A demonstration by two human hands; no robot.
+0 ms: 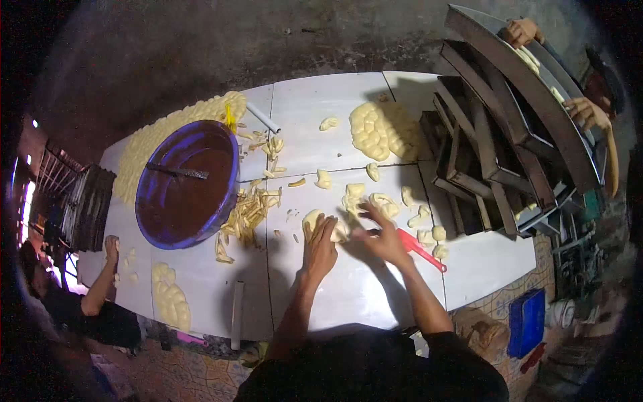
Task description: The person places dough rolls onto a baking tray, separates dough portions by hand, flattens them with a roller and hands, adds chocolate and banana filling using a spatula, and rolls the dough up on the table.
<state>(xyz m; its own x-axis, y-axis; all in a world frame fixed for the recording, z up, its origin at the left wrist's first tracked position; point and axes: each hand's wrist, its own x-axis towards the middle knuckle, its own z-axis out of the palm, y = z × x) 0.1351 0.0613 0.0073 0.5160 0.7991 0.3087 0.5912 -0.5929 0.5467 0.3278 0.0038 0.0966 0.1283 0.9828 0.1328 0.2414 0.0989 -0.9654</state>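
Note:
My left hand (321,246) lies over a pale lump of dough (311,220), its fingers stretched out flat against it. To its right, my right hand (386,242) hovers with fingers spread, slightly blurred, close to several small dough pieces. One rounded dough piece (383,204) sits just beyond the fingertips, and another dough piece (353,197) rests beside it. Partly behind my right hand is a tool with a red handle (424,253); its far end is hidden. A larger mass of portioned dough (376,130) lies farther off on the white tabletop (308,134).
A purple basin (237,167) of brown filling holds a dark spatula (177,171); yellowish strips (248,214) lie beside it. Metal trays (475,134) are stacked at right, where another person's hand (588,112) grips one. Another person's hand (112,248) is at the left edge.

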